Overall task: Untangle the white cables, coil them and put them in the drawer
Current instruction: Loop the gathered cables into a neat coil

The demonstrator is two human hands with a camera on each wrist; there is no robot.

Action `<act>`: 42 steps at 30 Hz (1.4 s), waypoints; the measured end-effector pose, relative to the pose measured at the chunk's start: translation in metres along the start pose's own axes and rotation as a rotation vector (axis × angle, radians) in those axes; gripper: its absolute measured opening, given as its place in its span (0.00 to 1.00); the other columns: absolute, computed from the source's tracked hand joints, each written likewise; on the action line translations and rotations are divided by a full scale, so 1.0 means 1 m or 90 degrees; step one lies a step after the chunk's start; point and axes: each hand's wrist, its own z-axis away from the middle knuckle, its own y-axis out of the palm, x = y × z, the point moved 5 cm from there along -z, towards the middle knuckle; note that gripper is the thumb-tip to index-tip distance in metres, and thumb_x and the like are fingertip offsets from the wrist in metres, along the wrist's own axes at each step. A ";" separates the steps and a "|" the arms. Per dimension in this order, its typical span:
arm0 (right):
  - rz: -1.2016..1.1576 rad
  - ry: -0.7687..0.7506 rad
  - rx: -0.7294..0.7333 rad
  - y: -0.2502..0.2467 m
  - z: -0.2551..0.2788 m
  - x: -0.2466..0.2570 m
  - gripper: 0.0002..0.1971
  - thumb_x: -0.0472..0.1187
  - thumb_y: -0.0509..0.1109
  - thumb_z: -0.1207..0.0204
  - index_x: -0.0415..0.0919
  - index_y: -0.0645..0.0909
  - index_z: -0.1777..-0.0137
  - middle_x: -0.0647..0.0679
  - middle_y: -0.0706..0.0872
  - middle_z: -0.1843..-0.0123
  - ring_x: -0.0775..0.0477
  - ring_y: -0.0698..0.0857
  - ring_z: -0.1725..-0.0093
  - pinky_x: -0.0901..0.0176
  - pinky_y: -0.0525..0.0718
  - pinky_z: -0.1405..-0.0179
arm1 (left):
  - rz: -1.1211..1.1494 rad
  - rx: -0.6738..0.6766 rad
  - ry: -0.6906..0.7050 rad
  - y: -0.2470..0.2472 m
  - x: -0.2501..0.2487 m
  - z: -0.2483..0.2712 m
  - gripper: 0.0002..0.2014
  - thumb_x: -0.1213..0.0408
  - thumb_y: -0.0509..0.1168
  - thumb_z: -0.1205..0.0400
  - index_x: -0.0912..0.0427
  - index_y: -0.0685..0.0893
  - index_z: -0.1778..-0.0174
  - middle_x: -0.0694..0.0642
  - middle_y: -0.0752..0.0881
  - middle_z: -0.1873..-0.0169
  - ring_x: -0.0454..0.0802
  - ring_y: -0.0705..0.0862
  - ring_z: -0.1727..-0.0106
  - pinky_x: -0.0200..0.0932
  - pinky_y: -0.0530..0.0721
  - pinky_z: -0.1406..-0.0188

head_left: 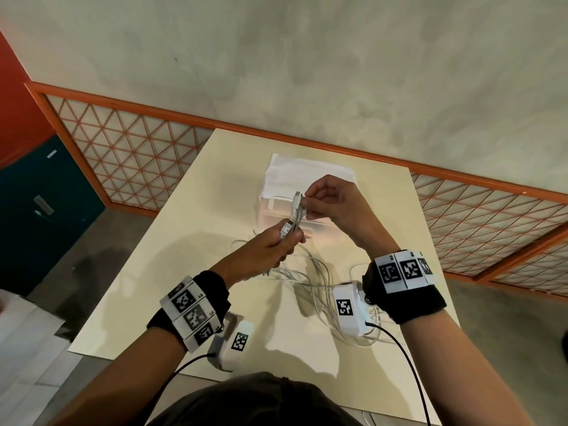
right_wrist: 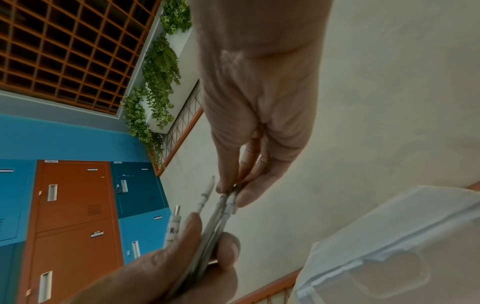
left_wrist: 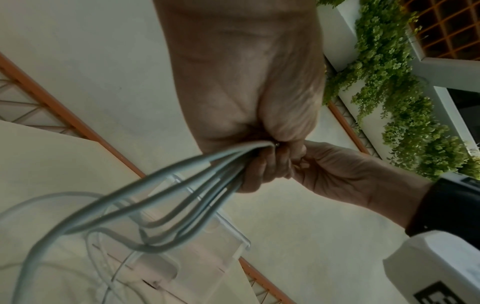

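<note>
Both hands are up over the cream table point(head_left: 172, 272), which stands against a mottled pale wall point(head_left: 338, 56) with an orange-framed lattice panel point(head_left: 129, 155) along its foot; off to my left are blue and orange lockers point(right_wrist: 72, 205), and the wrist views catch trailing green plants point(left_wrist: 389, 102) on a white ledge. Near the far edge of the table sits the clear plastic drawer unit point(head_left: 276, 210) with a white cloth point(head_left: 295, 173) draped over its top. Most of the white cables point(head_left: 310, 272) lie in a loose tangle on the table between my forearms. My left hand point(head_left: 270, 250) is closed in a fist around a bundle of several cable ends, whose plugs stick up out of it just in front of the drawer unit. My right hand point(head_left: 332, 201) is above it, thumb and fingertips pinching the upper ends of the same bundle, the other fingers loosely curled.
</note>
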 end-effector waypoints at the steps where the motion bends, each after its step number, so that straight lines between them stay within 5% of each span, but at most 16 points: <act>1: 0.008 0.000 -0.006 0.000 0.000 0.000 0.09 0.32 0.77 0.30 0.33 0.81 0.53 0.43 0.84 0.62 0.50 0.87 0.65 0.63 0.88 0.62 | 0.006 -0.006 -0.004 0.001 0.000 0.000 0.10 0.57 0.53 0.12 0.56 0.76 0.52 0.47 0.66 0.73 0.40 0.63 0.76 0.37 0.64 0.74; 6: 0.124 -0.064 -0.094 -0.005 0.004 0.009 0.09 0.43 0.72 0.24 0.38 0.82 0.49 0.45 0.85 0.55 0.49 0.85 0.61 0.56 0.88 0.63 | 0.019 -0.016 -0.008 0.002 -0.001 -0.001 0.12 0.57 0.49 0.11 0.57 0.75 0.54 0.44 0.63 0.76 0.40 0.61 0.76 0.39 0.63 0.72; 13: 0.220 -0.127 -0.062 0.005 0.006 0.013 0.07 0.39 0.72 0.24 0.41 0.88 0.49 0.43 0.82 0.51 0.49 0.87 0.62 0.67 0.86 0.65 | -0.030 0.003 0.007 0.006 -0.004 0.001 0.11 0.59 0.50 0.11 0.56 0.75 0.53 0.49 0.68 0.73 0.42 0.66 0.74 0.35 0.69 0.73; 17: 0.237 -0.103 -0.064 0.001 0.005 0.010 0.02 0.38 0.73 0.26 0.41 0.86 0.55 0.42 0.85 0.50 0.50 0.87 0.60 0.58 0.87 0.59 | -0.019 -0.009 0.012 0.005 -0.007 0.004 0.10 0.60 0.50 0.11 0.57 0.74 0.53 0.51 0.67 0.72 0.44 0.66 0.73 0.35 0.69 0.72; 20: 0.266 -0.136 -0.093 -0.001 0.008 0.014 0.04 0.39 0.75 0.27 0.42 0.85 0.54 0.46 0.82 0.52 0.57 0.82 0.63 0.75 0.78 0.62 | 0.020 -0.008 0.003 0.006 -0.007 0.004 0.09 0.61 0.50 0.10 0.58 0.73 0.53 0.51 0.67 0.71 0.43 0.64 0.73 0.36 0.69 0.72; 22: 0.260 -0.179 -0.106 0.000 0.013 0.022 0.06 0.42 0.77 0.29 0.42 0.86 0.55 0.48 0.79 0.55 0.58 0.78 0.65 0.76 0.76 0.64 | 0.039 -0.019 -0.005 0.005 -0.007 0.003 0.10 0.60 0.50 0.11 0.57 0.72 0.54 0.49 0.67 0.72 0.42 0.63 0.75 0.37 0.67 0.73; 27: 0.262 -0.119 0.059 0.015 0.017 0.017 0.09 0.47 0.80 0.34 0.43 0.88 0.59 0.50 0.83 0.60 0.54 0.78 0.63 0.67 0.77 0.61 | 0.033 -0.040 -0.003 0.003 -0.006 -0.001 0.07 0.60 0.51 0.11 0.46 0.73 0.45 0.41 0.66 0.76 0.40 0.62 0.75 0.37 0.66 0.73; 30: 0.254 -0.095 0.066 0.013 0.016 0.010 0.04 0.43 0.79 0.32 0.46 0.87 0.62 0.55 0.84 0.63 0.56 0.79 0.64 0.64 0.79 0.59 | -0.011 -0.029 0.004 0.006 -0.009 0.000 0.12 0.57 0.53 0.12 0.57 0.68 0.35 0.50 0.65 0.70 0.44 0.64 0.71 0.35 0.71 0.73; 35: 0.234 -0.066 0.083 0.005 0.018 0.003 0.04 0.41 0.76 0.28 0.42 0.87 0.61 0.48 0.86 0.68 0.59 0.81 0.69 0.70 0.77 0.65 | 0.129 -0.024 -0.033 0.009 -0.013 -0.001 0.20 0.44 0.40 0.13 0.56 0.65 0.59 0.47 0.64 0.71 0.42 0.61 0.73 0.35 0.67 0.71; 42: 0.209 -0.043 0.122 0.001 0.021 0.001 0.05 0.38 0.75 0.27 0.46 0.85 0.63 0.51 0.85 0.70 0.57 0.83 0.69 0.61 0.81 0.60 | 0.076 -0.094 0.021 0.002 -0.007 -0.002 0.15 0.52 0.45 0.10 0.58 0.68 0.55 0.50 0.74 0.72 0.44 0.69 0.73 0.36 0.71 0.70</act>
